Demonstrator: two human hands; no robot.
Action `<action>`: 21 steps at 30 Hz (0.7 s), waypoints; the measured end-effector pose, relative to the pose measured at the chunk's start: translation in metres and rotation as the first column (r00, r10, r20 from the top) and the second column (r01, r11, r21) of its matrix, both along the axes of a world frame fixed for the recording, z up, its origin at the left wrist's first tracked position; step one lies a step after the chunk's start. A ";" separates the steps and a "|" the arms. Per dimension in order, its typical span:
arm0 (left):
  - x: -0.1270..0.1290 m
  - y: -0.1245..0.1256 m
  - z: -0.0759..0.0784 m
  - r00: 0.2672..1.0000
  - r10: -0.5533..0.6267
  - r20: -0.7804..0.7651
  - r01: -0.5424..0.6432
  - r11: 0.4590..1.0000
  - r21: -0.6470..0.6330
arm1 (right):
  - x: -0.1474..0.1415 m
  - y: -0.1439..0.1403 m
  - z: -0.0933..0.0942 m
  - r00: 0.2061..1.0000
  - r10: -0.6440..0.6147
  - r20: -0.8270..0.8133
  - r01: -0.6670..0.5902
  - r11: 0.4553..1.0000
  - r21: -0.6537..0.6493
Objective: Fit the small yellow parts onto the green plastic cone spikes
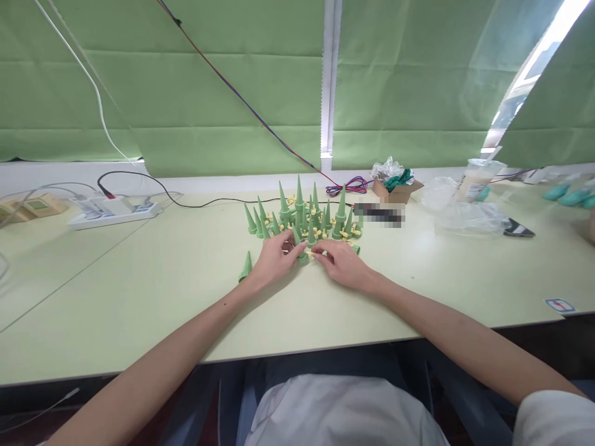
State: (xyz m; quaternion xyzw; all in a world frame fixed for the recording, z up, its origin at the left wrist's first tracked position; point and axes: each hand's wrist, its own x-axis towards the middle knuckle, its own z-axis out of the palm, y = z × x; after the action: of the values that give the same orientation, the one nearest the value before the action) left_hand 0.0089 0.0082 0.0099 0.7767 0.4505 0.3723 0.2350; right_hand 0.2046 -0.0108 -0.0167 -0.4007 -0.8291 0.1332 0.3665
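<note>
Between both hands | green cone [302, 255] | left hand [273, 261] | right hand [343, 265]

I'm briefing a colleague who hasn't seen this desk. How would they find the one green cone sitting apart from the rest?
Start at the pale green table and find the cluster of green cones at its middle. Look just left of the left hand: the lone cone lies there, tilted, clear of the cluster, while the others are packed together.
</note>
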 end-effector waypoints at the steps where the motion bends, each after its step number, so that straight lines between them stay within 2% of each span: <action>1: 0.000 0.000 0.000 1.000 -0.001 -0.002 0.001 1.000 0.006 | 0.000 0.000 0.000 1.000 0.004 -0.002 -0.004 1.000 0.002; 8: 0.000 -0.001 -0.005 0.996 -0.035 -0.084 0.048 0.987 0.156 | 0.000 -0.001 0.002 0.999 0.018 -0.029 -0.018 1.000 -0.014; 14: -0.001 -0.001 -0.009 0.988 -0.063 -0.138 0.098 0.960 0.264 | -0.001 -0.003 0.007 0.998 -0.018 -0.053 0.011 0.992 -0.124; 21: 0.001 -0.001 -0.008 0.993 0.021 -0.120 0.014 0.961 0.277 | -0.003 -0.004 0.007 0.997 -0.044 -0.067 0.034 0.990 -0.137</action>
State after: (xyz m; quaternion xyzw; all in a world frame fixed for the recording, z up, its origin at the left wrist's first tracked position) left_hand 0.0101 0.0075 0.0020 0.8223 0.4087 0.3843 0.0954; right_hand 0.2017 -0.0153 -0.0097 -0.4359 -0.7967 0.1961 0.3697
